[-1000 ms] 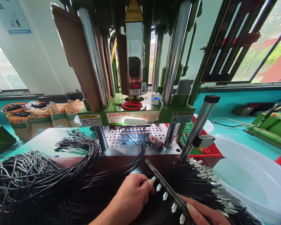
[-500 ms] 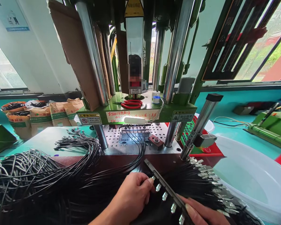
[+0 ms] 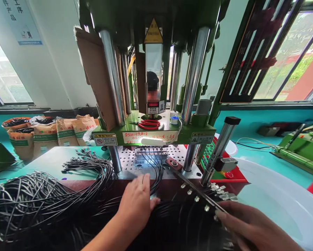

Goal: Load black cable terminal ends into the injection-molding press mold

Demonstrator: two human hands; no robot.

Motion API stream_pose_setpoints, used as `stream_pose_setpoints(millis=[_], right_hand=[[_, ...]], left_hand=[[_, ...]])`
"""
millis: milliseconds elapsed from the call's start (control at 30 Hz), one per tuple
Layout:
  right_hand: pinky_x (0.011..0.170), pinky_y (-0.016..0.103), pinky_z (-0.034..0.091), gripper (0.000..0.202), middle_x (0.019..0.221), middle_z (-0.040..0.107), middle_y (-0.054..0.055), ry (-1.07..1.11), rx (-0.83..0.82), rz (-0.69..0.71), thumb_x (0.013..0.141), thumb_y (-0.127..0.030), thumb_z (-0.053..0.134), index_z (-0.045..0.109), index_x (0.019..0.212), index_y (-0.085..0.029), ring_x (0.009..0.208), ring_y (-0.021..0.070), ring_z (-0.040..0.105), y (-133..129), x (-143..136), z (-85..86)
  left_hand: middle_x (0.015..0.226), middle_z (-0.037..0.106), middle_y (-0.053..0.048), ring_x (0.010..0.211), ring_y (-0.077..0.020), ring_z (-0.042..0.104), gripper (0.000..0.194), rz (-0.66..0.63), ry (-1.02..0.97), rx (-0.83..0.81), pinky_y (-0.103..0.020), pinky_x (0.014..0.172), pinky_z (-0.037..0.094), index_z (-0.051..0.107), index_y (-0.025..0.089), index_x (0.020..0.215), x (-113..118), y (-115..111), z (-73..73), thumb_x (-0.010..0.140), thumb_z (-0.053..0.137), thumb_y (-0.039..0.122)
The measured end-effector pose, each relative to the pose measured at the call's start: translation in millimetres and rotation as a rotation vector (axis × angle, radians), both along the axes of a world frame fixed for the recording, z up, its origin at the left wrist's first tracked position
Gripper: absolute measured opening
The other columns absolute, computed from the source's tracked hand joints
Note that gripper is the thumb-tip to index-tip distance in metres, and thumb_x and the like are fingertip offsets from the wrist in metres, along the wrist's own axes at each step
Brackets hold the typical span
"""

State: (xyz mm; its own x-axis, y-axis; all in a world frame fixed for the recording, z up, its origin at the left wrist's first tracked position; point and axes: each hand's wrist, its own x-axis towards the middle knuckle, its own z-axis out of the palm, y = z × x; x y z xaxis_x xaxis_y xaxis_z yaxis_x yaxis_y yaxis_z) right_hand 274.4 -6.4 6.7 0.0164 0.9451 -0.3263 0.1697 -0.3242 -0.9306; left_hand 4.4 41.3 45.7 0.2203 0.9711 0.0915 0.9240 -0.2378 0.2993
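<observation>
My right hand (image 3: 250, 219) grips a long dark metal bar (image 3: 191, 186), which slants up and left across the front of the bench. Several small silver connectors (image 3: 196, 199) sit along the bar's near edge. My left hand (image 3: 137, 202) is apart from the bar, its thumb spread from the fingers, with nothing seen in it. Its fingertips are close to black cables (image 3: 158, 170) that run out of a lit metal mould (image 3: 151, 156) in the press. I cannot tell whether they touch. Behind the bar's far tip sits a brown block with a round button (image 3: 174, 163).
Green press plate (image 3: 182, 136) on steel columns stands ahead, with red-handled pliers (image 3: 148, 124) on top. A black cable bundle (image 3: 28, 205) covers the left. Silver-ended cables (image 3: 221, 191) lie right, near a post (image 3: 219, 153), a red tray (image 3: 234, 177) and a white tub (image 3: 276, 188).
My left hand has let go of the connector at the bar and moved left and up towards the mould's cables. The bar in my right hand has shifted right and towards the press.
</observation>
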Motion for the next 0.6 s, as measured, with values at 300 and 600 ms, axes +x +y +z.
stream_pose_setpoints(millis=[300, 600], right_hand=[[0.037, 0.019, 0.024, 0.031, 0.045, 0.051, -0.005, -0.259, 0.112, 0.451, 0.077, -0.046, 0.063, 0.061, 0.064, -0.018, 0.038, 0.0071, 0.040, 97, -16, 24.0], [0.060, 0.023, 0.038, 0.022, 0.062, 0.061, -0.002, -0.228, 0.247, 0.828, 0.070, -0.036, 0.070, 0.078, 0.076, -0.017, 0.063, 0.0134, 0.052, 153, -85, 6.7]], left_hand=[[0.107, 0.069, -0.011, 0.105, -0.0259, 0.061, 0.033, -0.005, -0.116, -0.040, -0.037, 0.092, 0.043, 0.064, 0.018, 0.111, -24, 13, 20.3, 0.082, 0.049, 0.021], [0.103, 0.070, -0.011, 0.101, -0.0284, 0.061, 0.032, 0.001, -0.173, -0.083, -0.039, 0.089, 0.043, 0.067, 0.018, 0.107, -28, 8, 17.4, 0.080, 0.052, 0.023]])
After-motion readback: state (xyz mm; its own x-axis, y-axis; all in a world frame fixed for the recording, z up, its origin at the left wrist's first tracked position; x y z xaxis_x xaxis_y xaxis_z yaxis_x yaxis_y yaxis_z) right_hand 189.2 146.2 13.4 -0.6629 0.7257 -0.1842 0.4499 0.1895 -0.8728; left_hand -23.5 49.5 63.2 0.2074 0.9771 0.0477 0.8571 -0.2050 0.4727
